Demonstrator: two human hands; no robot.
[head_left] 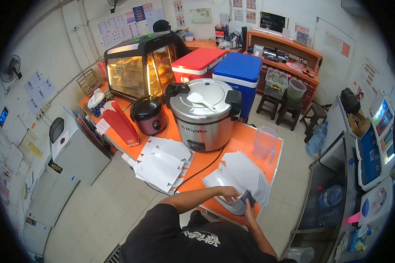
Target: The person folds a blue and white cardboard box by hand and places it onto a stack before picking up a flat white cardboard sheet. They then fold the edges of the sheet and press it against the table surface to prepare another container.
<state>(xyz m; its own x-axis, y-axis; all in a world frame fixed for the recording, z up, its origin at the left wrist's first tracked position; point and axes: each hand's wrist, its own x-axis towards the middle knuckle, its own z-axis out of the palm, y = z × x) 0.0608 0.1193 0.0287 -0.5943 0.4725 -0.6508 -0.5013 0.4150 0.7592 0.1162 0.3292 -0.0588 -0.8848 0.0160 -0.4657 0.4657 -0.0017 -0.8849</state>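
My left hand (228, 192) reaches over a stack of flat white cardboard sheets (248, 173) at the front right of the orange table. Its fingers lie stretched over the top sheet, close to a small dark grey piece (247, 197). The thumb of my right hand (249, 211) presses on that dark piece, which may be a turned-up flap of a sheet; its lower fingers are hidden. To the left, a second pile of notched white cardboard sheets (160, 163) rests on the table. A black cord (197, 170) runs between the two piles.
A large steel rice cooker (204, 125) carries a white rice paddle (200, 101). Nearby stand a smaller cooker (149, 116), a red carton (120, 124), a clear jug (265, 142), a lit display warmer (127, 74), and red (197, 61) and blue (237, 68) coolers. A person (162, 27) is behind.
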